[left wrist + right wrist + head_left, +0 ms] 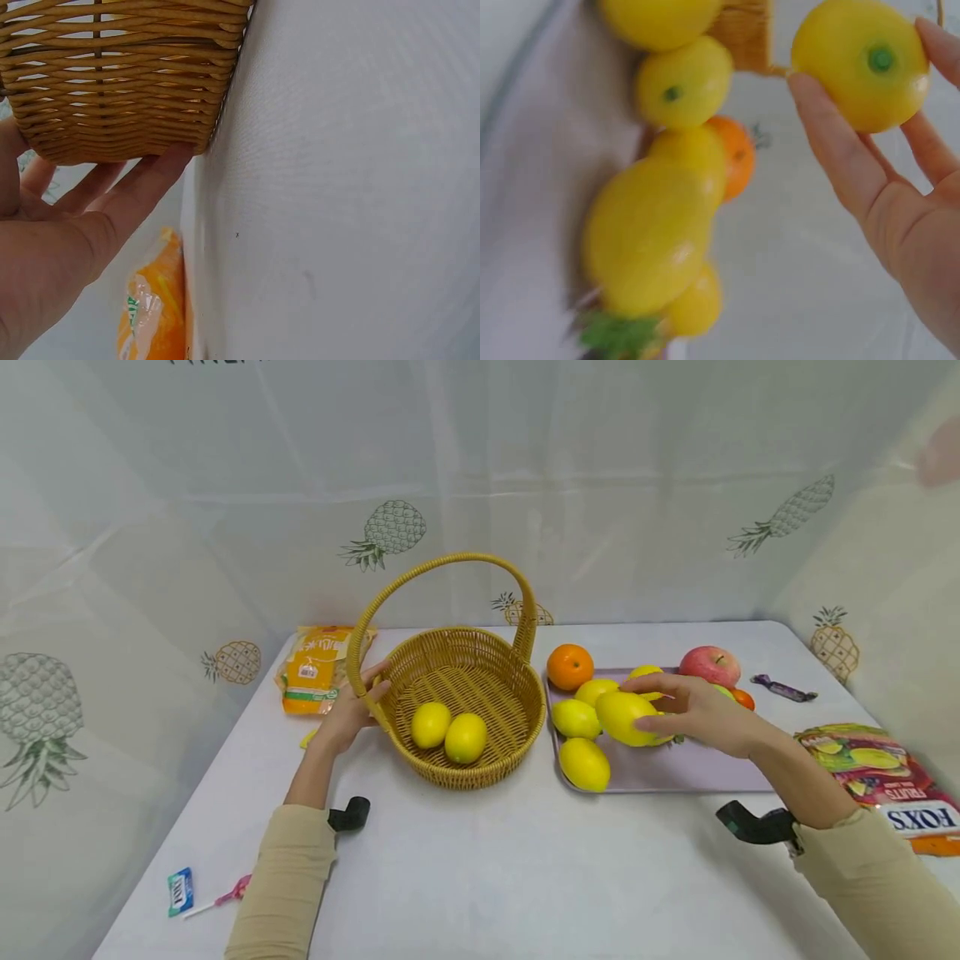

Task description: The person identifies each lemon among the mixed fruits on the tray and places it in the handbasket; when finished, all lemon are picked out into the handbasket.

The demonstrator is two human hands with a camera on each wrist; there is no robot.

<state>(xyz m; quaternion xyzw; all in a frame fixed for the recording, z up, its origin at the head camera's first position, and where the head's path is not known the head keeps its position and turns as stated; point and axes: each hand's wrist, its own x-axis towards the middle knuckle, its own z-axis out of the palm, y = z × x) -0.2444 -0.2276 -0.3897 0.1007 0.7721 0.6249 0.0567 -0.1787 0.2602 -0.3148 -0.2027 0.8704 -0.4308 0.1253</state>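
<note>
My right hand (pixel 701 714) pinches a yellow lemon (pixel 626 718) between thumb and fingers, above the lilac tray (pixel 697 777). In the right wrist view, the green-tipped end of this lemon (pixel 859 64) faces the camera. Several other lemons (pixel 585 765) lie on the tray's left part. A wicker basket (pixel 465 774) with a tall arched handle stands left of the tray; two lemons (pixel 466 738) rest side by side inside it. My left hand (pixel 348 714) touches the basket's left side, and in the left wrist view its extended fingers (pixel 142 184) lie against the woven wall.
At the tray's back left sits an orange (pixel 570 667), with a red apple (pixel 709 666) at the back right. A purple-wrapped candy (pixel 783 687) and a fruit-printed bag (pixel 888 777) lie farther right. An orange packet (pixel 318 668) is behind my left hand; a blue-white packet (pixel 180 892) is front left.
</note>
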